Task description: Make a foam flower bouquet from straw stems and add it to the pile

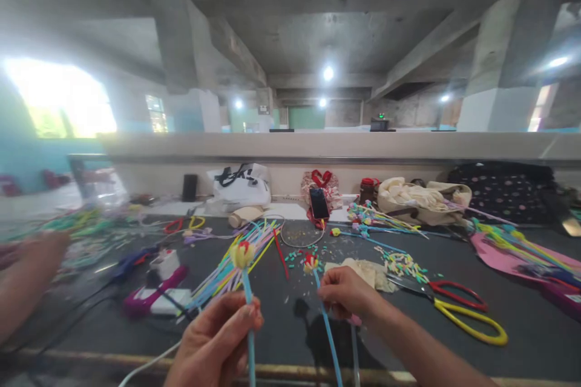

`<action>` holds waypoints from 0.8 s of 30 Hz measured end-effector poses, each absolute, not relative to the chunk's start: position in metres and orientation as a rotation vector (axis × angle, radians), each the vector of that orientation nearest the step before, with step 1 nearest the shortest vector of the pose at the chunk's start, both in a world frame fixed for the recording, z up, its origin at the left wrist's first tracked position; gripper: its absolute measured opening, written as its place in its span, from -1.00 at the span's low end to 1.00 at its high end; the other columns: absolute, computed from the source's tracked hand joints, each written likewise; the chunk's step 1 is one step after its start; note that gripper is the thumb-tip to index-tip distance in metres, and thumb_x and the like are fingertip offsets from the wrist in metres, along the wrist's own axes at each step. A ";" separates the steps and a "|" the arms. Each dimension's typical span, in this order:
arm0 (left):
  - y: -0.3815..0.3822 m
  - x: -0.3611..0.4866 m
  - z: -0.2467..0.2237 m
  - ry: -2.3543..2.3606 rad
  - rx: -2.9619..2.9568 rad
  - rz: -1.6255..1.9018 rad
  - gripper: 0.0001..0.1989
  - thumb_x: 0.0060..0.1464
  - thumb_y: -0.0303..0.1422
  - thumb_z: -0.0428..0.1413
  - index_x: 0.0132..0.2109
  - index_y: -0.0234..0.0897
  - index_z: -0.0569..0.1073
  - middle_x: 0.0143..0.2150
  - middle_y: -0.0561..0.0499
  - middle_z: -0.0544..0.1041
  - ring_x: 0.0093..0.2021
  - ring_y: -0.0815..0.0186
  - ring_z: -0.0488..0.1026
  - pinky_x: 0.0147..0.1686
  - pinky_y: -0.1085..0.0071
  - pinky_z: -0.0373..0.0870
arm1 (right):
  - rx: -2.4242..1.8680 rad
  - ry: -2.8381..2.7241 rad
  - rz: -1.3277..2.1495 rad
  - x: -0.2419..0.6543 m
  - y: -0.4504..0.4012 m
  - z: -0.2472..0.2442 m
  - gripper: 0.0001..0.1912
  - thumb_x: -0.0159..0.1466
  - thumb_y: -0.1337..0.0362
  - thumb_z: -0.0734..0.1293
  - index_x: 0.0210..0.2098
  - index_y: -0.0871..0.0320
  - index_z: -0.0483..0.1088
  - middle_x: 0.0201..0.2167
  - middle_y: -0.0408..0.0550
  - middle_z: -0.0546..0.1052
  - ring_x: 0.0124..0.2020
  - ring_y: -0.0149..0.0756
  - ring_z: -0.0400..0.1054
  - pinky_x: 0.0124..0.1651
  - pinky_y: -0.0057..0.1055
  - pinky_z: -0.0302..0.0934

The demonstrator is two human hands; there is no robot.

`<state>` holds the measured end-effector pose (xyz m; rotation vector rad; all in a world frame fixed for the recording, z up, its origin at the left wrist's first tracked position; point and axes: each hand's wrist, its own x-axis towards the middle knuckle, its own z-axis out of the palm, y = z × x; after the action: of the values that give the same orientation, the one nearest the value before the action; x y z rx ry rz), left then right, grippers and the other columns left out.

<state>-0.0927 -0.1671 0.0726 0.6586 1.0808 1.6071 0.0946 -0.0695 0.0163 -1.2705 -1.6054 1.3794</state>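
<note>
Between the thumb and fingers of my left hand (222, 335) is a light blue stem with a yellow and red flower head (242, 254), held upright. To its right, my right hand (342, 293) pinches a second blue stem (328, 332) just below its red and yellow flower head (311, 262). Both hands are closed and apart from each other. Under my right wrist a pinkish piece shows at the top of a pale, thin stick (355, 351). Small green and red bits lie on the dark table around the second flower.
Scissors (469, 314) with red and yellow handles lie right of my right hand. Left are colourful stems (227, 272), a purple object (157, 293) and a glue gun (134, 263). A phone (318, 202) leans at the back. Another person's arm (34, 278) enters from the left.
</note>
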 end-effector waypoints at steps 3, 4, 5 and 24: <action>-0.168 -0.088 0.064 1.055 0.668 1.573 -0.75 -0.49 -0.38 0.28 -0.52 -0.31 0.42 -0.68 0.13 0.42 -0.73 0.52 0.24 -0.77 0.65 0.14 | -1.349 -1.725 1.332 0.085 -0.058 0.016 -0.89 -0.08 0.35 0.20 -0.71 0.18 0.19 -0.86 -0.31 0.28 -0.86 -0.55 0.12 -0.85 -0.66 -0.17; -0.168 -0.087 0.061 1.041 0.669 1.568 -0.76 -0.47 -0.37 0.27 -0.52 -0.30 0.42 -0.68 0.14 0.42 -0.73 0.53 0.24 -0.77 0.66 0.13 | -1.380 -1.762 1.312 0.081 -0.054 0.015 -0.88 -0.08 0.36 0.19 -0.71 0.17 0.19 -0.86 -0.31 0.27 -0.86 -0.55 0.13 -0.85 -0.67 -0.15; -0.167 -0.086 0.058 1.024 0.670 1.562 -0.77 -0.46 -0.37 0.27 -0.53 -0.30 0.41 -0.69 0.14 0.41 -0.73 0.54 0.23 -0.77 0.67 0.11 | -1.413 -1.796 1.288 0.078 -0.051 0.014 -0.87 -0.07 0.36 0.19 -0.72 0.17 0.19 -0.87 -0.31 0.26 -0.85 -0.54 0.14 -0.84 -0.67 -0.14; -0.143 -0.073 0.016 0.894 0.681 1.300 -0.75 -0.40 -0.26 0.27 -0.57 -0.35 0.43 -0.71 0.08 0.43 -0.82 0.61 0.15 -0.83 0.70 0.01 | -1.328 -2.100 0.705 0.081 -0.083 0.029 -0.75 0.11 0.23 0.16 -0.60 0.18 0.34 -0.68 -0.17 0.39 -0.61 -0.42 0.28 -0.56 -0.54 0.04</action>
<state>-0.0729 -0.1425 0.0158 0.6812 0.8941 1.3003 0.0814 -0.0832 0.0293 -1.3282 -2.1001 0.7046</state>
